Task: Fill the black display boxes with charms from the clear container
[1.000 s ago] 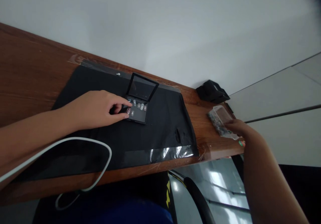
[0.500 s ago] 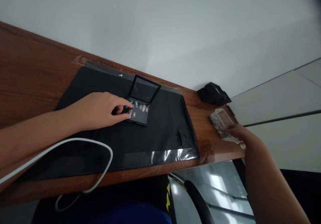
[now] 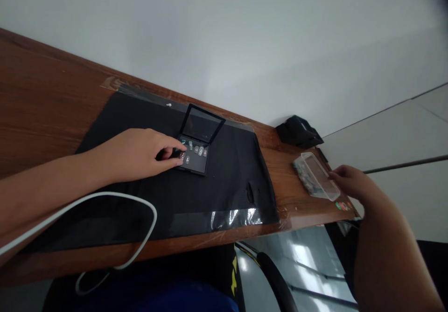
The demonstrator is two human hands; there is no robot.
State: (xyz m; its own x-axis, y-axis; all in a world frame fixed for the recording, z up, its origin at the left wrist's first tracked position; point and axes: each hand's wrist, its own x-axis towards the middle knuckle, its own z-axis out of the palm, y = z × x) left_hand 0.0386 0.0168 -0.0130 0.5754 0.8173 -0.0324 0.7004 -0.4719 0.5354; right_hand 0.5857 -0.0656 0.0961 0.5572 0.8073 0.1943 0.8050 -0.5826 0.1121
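My left hand (image 3: 140,152) rests on a black mat (image 3: 217,186), fingers curled and pinched at the near left edge of a small black case (image 3: 194,152) with an upright lid. Several small pale pieces lie in the case's tray. Whether the fingertips hold one of them I cannot make out. My right hand (image 3: 352,181) is at the desk's right end, beside a clear plastic box (image 3: 317,176) full of small pieces. Its fingers curl against the box's right side.
The wooden desk (image 3: 45,97) runs along a white wall. A black folded object (image 3: 297,131) lies behind the clear box. A white cable (image 3: 115,200) loops over my left forearm and the desk's front edge. A chair back (image 3: 276,279) shows below.
My right hand has slid from the near end of the clear box to its right side. The left hand has stayed at the case.
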